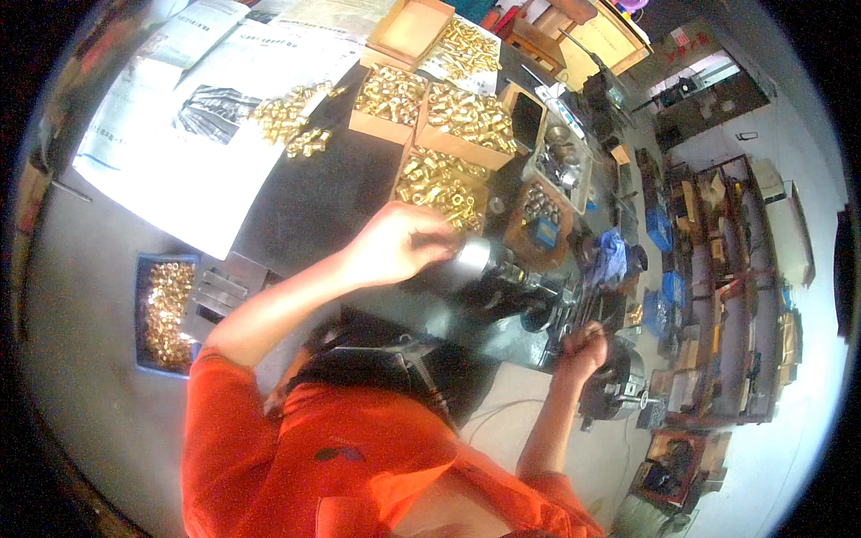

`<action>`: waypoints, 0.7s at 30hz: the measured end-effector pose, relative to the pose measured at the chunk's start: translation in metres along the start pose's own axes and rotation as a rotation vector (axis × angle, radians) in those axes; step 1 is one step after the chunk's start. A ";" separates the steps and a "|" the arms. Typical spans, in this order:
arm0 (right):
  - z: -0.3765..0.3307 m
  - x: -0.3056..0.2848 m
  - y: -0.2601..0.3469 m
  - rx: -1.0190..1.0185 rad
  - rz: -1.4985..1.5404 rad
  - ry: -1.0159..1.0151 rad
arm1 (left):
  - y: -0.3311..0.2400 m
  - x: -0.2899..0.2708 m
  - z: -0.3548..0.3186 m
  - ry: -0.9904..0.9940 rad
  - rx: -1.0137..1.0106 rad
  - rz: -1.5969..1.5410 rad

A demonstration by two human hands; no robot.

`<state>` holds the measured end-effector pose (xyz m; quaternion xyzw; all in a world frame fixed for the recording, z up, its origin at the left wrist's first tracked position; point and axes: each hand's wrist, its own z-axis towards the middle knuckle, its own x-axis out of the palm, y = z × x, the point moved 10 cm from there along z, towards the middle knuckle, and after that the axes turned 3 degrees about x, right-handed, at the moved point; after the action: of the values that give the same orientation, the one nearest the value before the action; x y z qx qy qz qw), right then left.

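Note:
My left hand (404, 242) reaches across to the silver chuck (473, 260) of a small bench lathe. Its thumb and fingers are pinched together at the chuck's face, and whatever they hold is hidden. Lower and to the right, my right hand (584, 351) is closed at the other end of the lathe, by its dark slide (545, 314); what it grips cannot be made out. Just beyond my left hand stands a cardboard box of brass fittings (439, 186).
More cardboard boxes of brass parts (390, 92) stand behind, beside loose brass fittings (291, 117) on newspaper (206, 179). A blue bin of brass pieces (169, 314) is at the left. A tray of metal tooling (562, 161) lies beyond the lathe; shelves (726, 287) stand right.

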<state>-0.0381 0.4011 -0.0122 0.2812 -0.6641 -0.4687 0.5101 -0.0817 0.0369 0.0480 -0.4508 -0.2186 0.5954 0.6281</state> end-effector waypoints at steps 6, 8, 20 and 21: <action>0.010 0.005 0.023 -0.135 -0.040 -0.056 | 0.013 0.006 0.002 0.003 -0.119 -0.130; 0.001 -0.006 0.004 -0.093 -0.004 -0.094 | 0.027 0.011 -0.003 0.023 -0.265 -0.277; 0.107 0.006 -0.018 -0.227 -0.202 -0.121 | 0.038 0.007 -0.005 0.022 -0.359 -0.427; 0.086 0.026 0.002 -0.235 -0.132 -0.122 | 0.039 0.006 -0.006 0.028 -0.351 -0.399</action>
<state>-0.1267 0.4086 -0.0025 0.2339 -0.6144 -0.5920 0.4662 -0.0971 0.0363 0.0116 -0.5088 -0.3945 0.4065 0.6483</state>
